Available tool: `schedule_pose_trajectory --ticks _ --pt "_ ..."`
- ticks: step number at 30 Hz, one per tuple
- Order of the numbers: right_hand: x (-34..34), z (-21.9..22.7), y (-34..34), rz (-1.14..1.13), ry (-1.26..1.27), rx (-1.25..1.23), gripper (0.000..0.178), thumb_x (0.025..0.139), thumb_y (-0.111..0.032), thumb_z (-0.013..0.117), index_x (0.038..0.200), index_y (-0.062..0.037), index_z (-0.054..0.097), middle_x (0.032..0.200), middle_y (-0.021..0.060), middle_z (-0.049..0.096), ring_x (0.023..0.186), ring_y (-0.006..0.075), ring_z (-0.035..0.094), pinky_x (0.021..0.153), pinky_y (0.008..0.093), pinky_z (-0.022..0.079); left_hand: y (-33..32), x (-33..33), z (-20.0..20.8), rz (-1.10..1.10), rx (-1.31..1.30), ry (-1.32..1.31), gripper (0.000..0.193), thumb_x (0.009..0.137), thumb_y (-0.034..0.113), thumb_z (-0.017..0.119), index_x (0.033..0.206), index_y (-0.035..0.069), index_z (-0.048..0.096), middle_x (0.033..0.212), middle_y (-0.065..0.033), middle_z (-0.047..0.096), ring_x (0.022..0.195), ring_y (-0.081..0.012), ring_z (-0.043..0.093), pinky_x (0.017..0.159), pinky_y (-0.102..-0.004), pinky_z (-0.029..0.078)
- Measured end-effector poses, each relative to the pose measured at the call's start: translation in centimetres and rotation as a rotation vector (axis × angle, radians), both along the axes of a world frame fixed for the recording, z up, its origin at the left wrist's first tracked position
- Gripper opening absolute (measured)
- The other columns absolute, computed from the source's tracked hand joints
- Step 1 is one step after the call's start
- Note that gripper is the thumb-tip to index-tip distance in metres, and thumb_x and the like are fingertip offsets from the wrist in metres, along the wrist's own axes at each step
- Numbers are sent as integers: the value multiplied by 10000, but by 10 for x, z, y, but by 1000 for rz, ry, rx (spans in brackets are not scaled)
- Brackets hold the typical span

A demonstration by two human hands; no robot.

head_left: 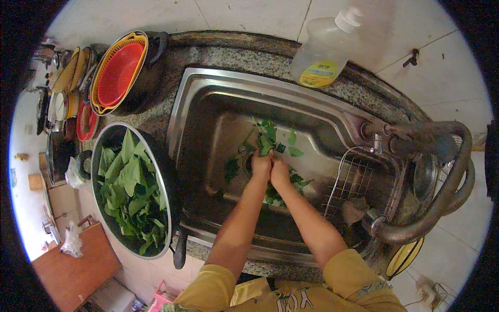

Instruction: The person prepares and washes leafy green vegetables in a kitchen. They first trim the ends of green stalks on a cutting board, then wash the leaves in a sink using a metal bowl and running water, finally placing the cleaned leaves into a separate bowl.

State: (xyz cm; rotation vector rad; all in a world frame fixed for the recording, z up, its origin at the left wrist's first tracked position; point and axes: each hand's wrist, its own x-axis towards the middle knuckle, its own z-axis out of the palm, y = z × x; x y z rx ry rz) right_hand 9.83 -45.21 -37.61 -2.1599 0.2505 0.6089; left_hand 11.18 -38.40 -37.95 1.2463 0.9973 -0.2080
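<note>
My left hand [261, 165] and my right hand [280, 172] are side by side over the middle of the steel sink [218, 120]. Both are closed on a bunch of leafy greens [267, 141], whose leaves stick out beyond my fingertips. Other leaves and stems lie on the sink bottom around and below my hands. The fingers are partly hidden by the leaves and by the hands themselves. To the left of the sink stands a dark pot [168, 171] with a metal rim, piled with green leaves [130, 179].
A clear detergent bottle [325, 49] stands behind the sink. Inside the sink's right side sits a wire rack [351, 179], beside a thick grey hose [457, 171]. At the back left, red and yellow baskets [118, 73] rest in another pot. A wooden table [78, 262] is lower left.
</note>
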Motion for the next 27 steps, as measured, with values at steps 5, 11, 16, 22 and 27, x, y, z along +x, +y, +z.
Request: schedule_pose_trajectory --ticks 5,11,16,22,27 --pt "-22 56 9 163 -125 17 248 749 -155 525 969 -43 553 926 189 551 874 349 514 744 367 409 34 -7 27 -63 64 174 530 633 3 627 1134 43 459 859 -154 569 681 -236 559 537 -348 448" --pt "-33 93 -8 -457 -237 270 253 817 -171 518 1049 -70 537 1062 123 514 961 229 499 818 313 380 58 1 39 -266 500 14 386 615 13 582 1001 29 579 910 -140 589 754 -227 573 647 -325 449" --pt "-66 59 -40 -732 -167 4 367 814 -145 521 1156 -50 429 1188 152 424 1085 267 408 911 330 314 69 45 51 -442 688 -343 384 584 -77 478 909 65 626 879 -155 593 774 -289 574 695 -337 442" --pt "-116 17 -45 -1034 259 141 514 853 -191 453 1303 -190 203 1314 106 258 1153 306 319 894 438 316 39 69 89 -776 1079 -461 403 629 -50 480 944 161 616 1054 -148 503 921 -325 507 749 -386 441" --pt "-112 -5 -16 -1388 479 767 547 867 -206 408 1321 -290 113 1334 70 212 1120 354 310 878 485 315 64 54 33 -1053 1246 -259 399 731 42 466 1083 221 525 1242 -123 346 1088 -362 373 782 -425 434"
